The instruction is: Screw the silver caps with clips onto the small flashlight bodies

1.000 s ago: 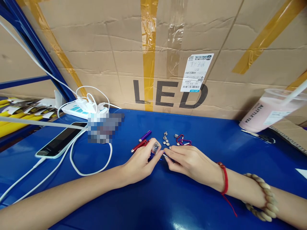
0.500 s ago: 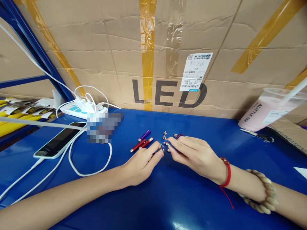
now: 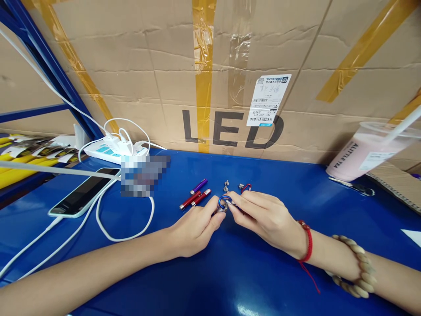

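Note:
My right hand [image 3: 266, 215] pinches a small blue carabiner [image 3: 221, 200] between thumb and fingertips. Close against it, my left hand [image 3: 195, 228] is closed on a small silver metal piece [image 3: 222, 209] at the carabiner's loop; whether the two are linked I cannot tell. Just beyond the left fingers lie two red pen-shaped tubes [image 3: 190, 200] with silver ends and a purple one [image 3: 198, 187]. Small silver metal parts [image 3: 226, 185] rest behind the carabiner. A red carabiner [image 3: 246, 188] with a silver piece beside it lies past my right fingers.
At left are a phone [image 3: 83, 193] on a white cable and a power strip [image 3: 98, 150] with plugs. A large cardboard box [image 3: 158, 79] stands along the back. On the right, a tilted pink drink cup [image 3: 351, 153] stands near a dark object with a ring [image 3: 362, 188].
The blue carabiner has shifted slightly left and turned between my fingers. More of the silver piece at my left fingertips shows now. My right hand has moved a little left.

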Available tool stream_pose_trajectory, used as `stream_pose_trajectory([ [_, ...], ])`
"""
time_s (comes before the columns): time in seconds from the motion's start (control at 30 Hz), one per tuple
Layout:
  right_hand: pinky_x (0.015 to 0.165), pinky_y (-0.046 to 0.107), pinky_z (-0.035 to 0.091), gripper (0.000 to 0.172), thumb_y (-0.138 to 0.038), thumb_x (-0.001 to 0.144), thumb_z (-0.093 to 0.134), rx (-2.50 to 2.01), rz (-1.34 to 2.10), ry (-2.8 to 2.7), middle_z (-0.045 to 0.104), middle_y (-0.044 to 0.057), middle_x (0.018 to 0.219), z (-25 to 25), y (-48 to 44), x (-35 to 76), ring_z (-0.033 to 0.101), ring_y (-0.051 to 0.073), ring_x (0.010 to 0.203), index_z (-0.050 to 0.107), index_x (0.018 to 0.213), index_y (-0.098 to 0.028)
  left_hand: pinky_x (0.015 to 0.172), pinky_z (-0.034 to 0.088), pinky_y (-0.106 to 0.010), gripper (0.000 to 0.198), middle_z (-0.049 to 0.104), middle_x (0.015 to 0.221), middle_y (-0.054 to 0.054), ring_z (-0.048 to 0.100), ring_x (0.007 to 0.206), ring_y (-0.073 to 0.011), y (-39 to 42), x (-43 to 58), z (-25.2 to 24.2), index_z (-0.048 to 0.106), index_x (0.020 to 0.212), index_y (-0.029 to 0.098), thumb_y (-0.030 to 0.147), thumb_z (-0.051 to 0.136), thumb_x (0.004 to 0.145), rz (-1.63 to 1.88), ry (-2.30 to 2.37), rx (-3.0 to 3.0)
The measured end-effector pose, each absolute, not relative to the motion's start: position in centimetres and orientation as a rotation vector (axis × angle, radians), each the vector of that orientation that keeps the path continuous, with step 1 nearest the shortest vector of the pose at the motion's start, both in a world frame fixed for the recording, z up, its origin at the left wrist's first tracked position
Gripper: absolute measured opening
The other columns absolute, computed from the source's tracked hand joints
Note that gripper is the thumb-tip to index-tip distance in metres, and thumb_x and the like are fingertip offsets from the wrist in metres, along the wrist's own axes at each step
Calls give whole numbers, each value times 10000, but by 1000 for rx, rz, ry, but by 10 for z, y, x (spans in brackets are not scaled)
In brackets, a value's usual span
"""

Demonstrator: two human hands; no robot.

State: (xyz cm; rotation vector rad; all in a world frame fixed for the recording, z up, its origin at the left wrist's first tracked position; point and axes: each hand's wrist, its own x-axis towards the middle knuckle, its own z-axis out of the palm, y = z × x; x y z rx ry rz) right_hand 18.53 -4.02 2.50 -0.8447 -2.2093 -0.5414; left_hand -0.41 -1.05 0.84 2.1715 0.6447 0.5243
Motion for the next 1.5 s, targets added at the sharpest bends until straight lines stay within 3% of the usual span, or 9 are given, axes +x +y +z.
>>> stream_pose_trajectory([
  [0.2,678,249,511,186,-183,904,479,-868,-491,-2212,666,78,797,20,-34,189,635,148,702,589,1012,-79,507,306,-231,173,383,587,60,337,490,-100,-9,-4,6,326,840,201,295,235,953,700,668,2135],
  [0.33,734,263,513,270,-219,930,432,-901,-430,-2230,662,88,857,13,-29,192,633,157,775,550,1123,-71,580,371,-225,163,476,614,50,448,545,-102,-9,-2,5,403,1031,191,283,292,954,836,788,2162],
  [0.5,742,268,497,340,-237,950,389,-941,-441,-2241,652,57,820,7,-24,194,614,145,766,484,1244,-96,694,440,-235,242,618,832,-13,590,743,-133,-10,-2,6,420,1165,214,226,356,932,972,870,2324],
  [0.7,655,244,456,314,-175,937,404,-968,-398,-2222,644,37,770,3,-22,194,590,125,696,519,1220,-101,785,468,-254,306,615,1055,-13,617,903,-142,-2,-4,9,380,1240,269,222,342,940,940,987,2362],
  [0.83,608,224,422,323,-181,940,392,-1069,-179,-2179,634,10,732,1,-21,196,575,96,654,521,1229,-120,792,478,-228,284,591,1082,-30,609,911,-128,9,-6,13,443,1191,235,204,316,939,1022,1014,2374],
  [0.97,608,233,398,252,-205,914,444,-1145,-106,-2130,651,-2,770,1,-22,195,559,86,616,622,1091,-181,771,483,-224,240,612,997,-24,616,874,-140,22,-11,21,586,981,205,176,361,904,1004,1045,2491],
  [1.03,610,244,386,212,-207,892,477,-1203,-88,-2113,656,-12,791,1,-22,194,554,84,605,648,1019,-206,779,484,-242,265,619,1021,-18,619,867,-147,29,-15,24,606,1002,216,171,365,899,971,1145,2525],
  [1.23,745,313,395,207,-226,824,547,-1315,-15,-2177,647,30,960,4,-19,195,567,173,883,625,1015,-219,844,477,-279,406,552,1243,-14,544,1088,-182,46,-26,19,512,1240,215,126,303,903,716,1417,2672],
  [1.5,964,452,359,468,-344,807,563,-1385,23,-2251,486,105,1305,1,-17,196,426,250,1208,493,1248,-202,814,443,-353,489,545,1276,-54,498,1006,-251,52,-30,8,518,1264,150,18,303,845,320,1448,2901],
])
